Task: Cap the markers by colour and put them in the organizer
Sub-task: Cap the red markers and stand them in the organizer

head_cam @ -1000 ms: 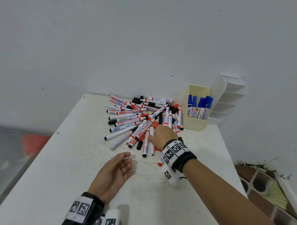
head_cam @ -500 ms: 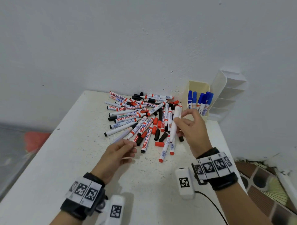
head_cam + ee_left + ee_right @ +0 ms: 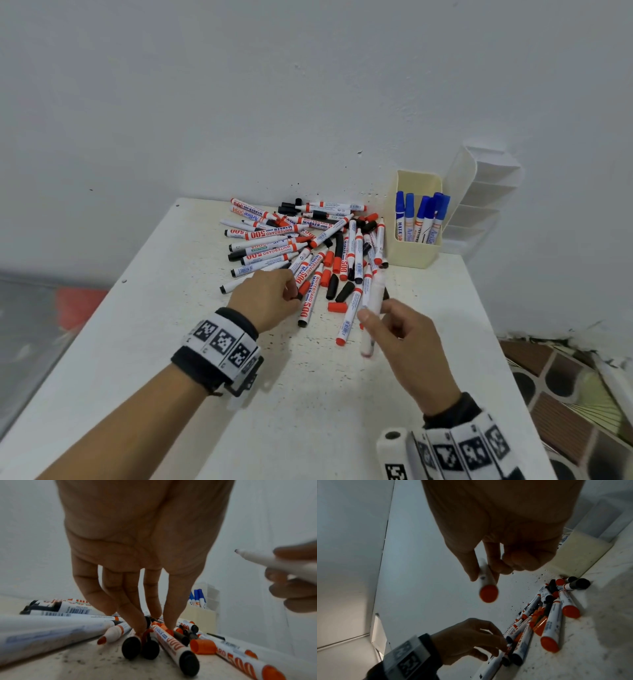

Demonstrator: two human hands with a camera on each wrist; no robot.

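Since half a second ago the left hand [image 3: 270, 297] has gone forward from the bare tabletop into the near edge of the marker pile [image 3: 308, 246], while the right hand [image 3: 399, 337] has dropped back toward the body with the marker [image 3: 371, 308] it lifted. Going left to right: the left hand's fingers [image 3: 135, 623] are curled down among loose red and black caps at the pile's edge, and touch them, but whether they have already pinched one I cannot tell. A loose red cap [image 3: 336, 307] lies on the table [image 3: 144, 342] between the two hands. The right hand grips the marker mid-barrel, uncapped tip up and away; the right wrist view shows its butt end is red [image 3: 488, 594]. Farther right stands the cream organizer [image 3: 416, 253], already holding capped blue markers [image 3: 423, 216], with a white tiered rack [image 3: 486, 192] just behind it. To do this step well, the left hand should probably take a red cap, not a black one, checking against that red butt. Bringing the cap's open mouth square to the tip and pushing it straight on would likely avoid smearing ink on the fingers.
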